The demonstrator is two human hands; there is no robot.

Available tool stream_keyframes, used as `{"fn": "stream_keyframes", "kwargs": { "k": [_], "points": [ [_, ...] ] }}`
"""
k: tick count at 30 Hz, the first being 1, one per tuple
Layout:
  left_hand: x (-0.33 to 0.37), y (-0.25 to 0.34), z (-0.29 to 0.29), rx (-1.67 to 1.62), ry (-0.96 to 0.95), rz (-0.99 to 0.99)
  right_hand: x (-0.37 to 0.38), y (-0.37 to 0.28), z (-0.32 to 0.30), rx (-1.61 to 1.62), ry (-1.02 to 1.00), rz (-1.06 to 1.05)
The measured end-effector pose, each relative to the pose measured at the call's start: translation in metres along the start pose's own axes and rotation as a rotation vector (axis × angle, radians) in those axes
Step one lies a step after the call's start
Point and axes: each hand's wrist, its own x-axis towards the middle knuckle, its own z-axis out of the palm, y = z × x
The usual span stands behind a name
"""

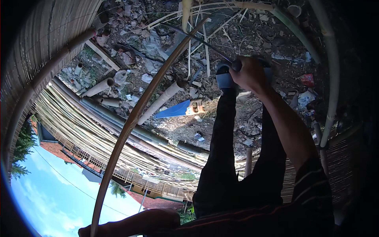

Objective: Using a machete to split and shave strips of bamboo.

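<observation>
While tracing the long split-bamboo strip (132, 120) from twelve o'clock down to seven, find its near end in the left grip (110, 228), apparently wrapped around it, deep in shadow, with exact finger placement impossible to tell. At two o'clock, see the right grip (251, 74) clenched on the dark handle (236, 65) of a slim knife (215, 50), angled toward eleven and crossing the strip near its far end; contact or gap, hard to say.

Judge the strip light for its length, springy rather than rigid, tough along the grain yet prone to splitting, perhaps slippery in a loose hold. Best taken near the close end, well apart from the blade, minding sharp sides. Judge the knife stiffer, and safe to hold only by the handle.

Near the centre, note a handsaw (172, 111), blue-bladed and wooden-handled, beside a pale, round, hollow bamboo pole (160, 103). At twelve, notice thin, fibrous bamboo splints (207, 59) over gritty, littered soil (179, 130); at ten, a ribbed slat panel (43, 35).
</observation>
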Motion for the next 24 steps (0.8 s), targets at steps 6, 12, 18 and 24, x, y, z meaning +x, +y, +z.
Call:
{"fn": "stream_keyframes", "kwargs": {
  "k": [6,12,18,24],
  "points": [
    [0.010,0.019,-0.001,0.138,-0.028,0.001,0.017,0.002,0.035,0.103,-0.094,-0.235],
    [0.003,0.006,-0.006,0.128,-0.010,-0.009,0.107,0.119,0.066,-0.097,0.049,0.063],
    [0.009,0.011,-0.001,0.151,-0.003,-0.004,0.113,0.163,0.070,-0.132,0.029,0.123],
    [0.020,0.019,0.025,0.161,-0.037,0.054,0.116,0.135,0.052,-0.200,-0.075,0.297]
  ]
}}
